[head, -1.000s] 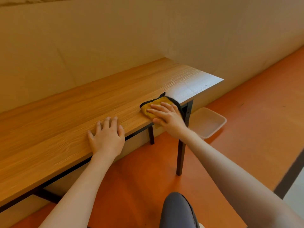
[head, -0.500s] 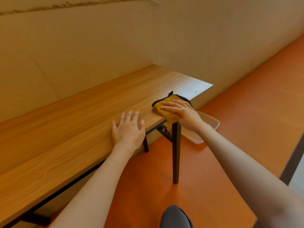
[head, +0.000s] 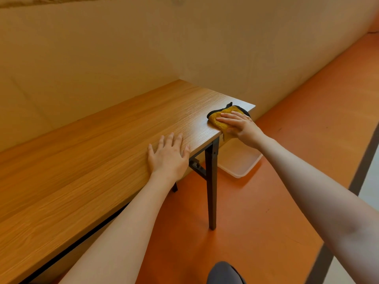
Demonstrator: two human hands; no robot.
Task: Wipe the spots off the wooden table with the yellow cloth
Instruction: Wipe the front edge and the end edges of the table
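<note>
The yellow cloth (head: 218, 119), edged in black, lies at the near right corner of the long wooden table (head: 102, 152) and part of it hangs over the front edge. My right hand (head: 239, 126) presses flat on it with straight fingers. My left hand (head: 168, 154) rests palm down on the bare tabletop near the front edge, a hand's width left of the cloth. No spots show on the wood from here.
The table stands against a beige wall on black metal legs (head: 211, 181). A pale plastic tub (head: 240, 162) sits on the orange floor under the table's right end. My knee (head: 225, 273) shows at the bottom edge.
My right hand has slid the cloth along the front edge toward the table's right corner. My left hand has shifted right along the tabletop, and my view has moved right with them.
</note>
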